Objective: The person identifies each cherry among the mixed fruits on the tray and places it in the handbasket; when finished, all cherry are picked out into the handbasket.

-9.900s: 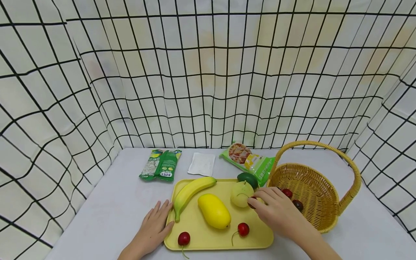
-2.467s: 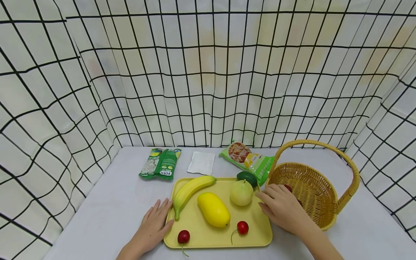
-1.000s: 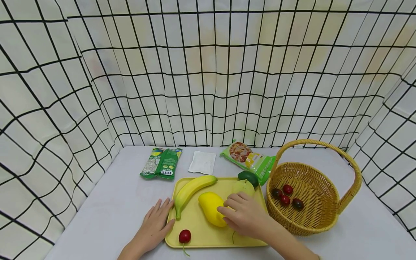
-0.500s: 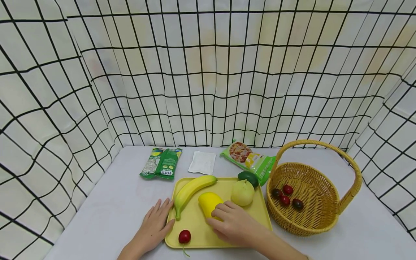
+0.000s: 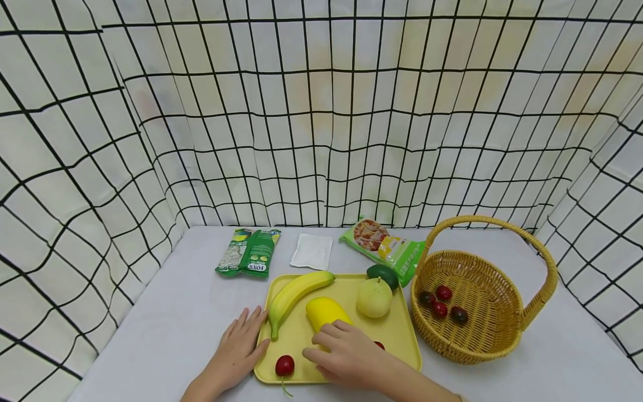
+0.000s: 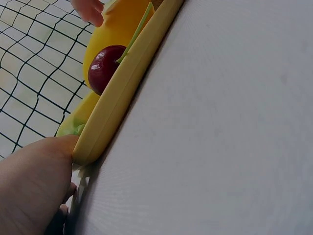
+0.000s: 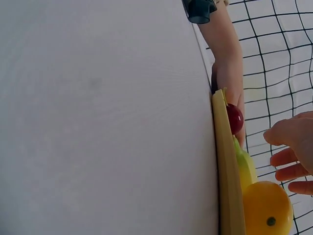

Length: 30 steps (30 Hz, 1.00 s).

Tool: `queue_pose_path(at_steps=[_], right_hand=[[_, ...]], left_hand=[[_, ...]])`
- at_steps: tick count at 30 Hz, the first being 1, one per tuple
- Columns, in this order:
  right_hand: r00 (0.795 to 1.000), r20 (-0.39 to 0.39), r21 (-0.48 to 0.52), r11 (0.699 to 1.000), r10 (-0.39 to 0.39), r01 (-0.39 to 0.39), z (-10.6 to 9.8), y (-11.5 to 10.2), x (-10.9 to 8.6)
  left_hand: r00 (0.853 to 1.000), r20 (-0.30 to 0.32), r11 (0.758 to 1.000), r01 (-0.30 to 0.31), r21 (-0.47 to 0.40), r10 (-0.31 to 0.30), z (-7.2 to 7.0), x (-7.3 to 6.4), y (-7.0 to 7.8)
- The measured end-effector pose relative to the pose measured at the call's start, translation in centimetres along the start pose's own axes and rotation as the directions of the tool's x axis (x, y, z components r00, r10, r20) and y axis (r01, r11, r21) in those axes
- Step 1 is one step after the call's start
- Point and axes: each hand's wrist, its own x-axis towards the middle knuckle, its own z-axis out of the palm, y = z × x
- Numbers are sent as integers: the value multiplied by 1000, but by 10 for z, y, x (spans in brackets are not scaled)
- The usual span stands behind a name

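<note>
Right hand (image 5: 344, 353) shifted leftward, nearer left cherry (image 5: 284, 365)

The left grip (image 5: 236, 352) (a bare hand, like its partner) lies back upward, fingers (image 5: 244, 318) straight and slightly spread; the right grip (image 5: 341, 354) hangs with fingers loosely bent, thumb (image 7: 287, 131) apart, its forearm (image 5: 409, 378) slanting inward.
</note>
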Motion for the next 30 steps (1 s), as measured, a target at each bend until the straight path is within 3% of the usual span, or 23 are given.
queue_pose_path(at_steps=[9,17,30], right_hand=[[988,153,104,994,19,-35,2,-8,8],[991,136,146,989,-6,-14,8,-14,15],[975,218,166,986,-34,-3,15,-19,21]], left_hand=[[1000,3,1000,0,3,0,-1,0,1],[1000,10,1000,5,7,-5,-1,0,1],[1000,9,1000,17,16,-17,2,2,0]])
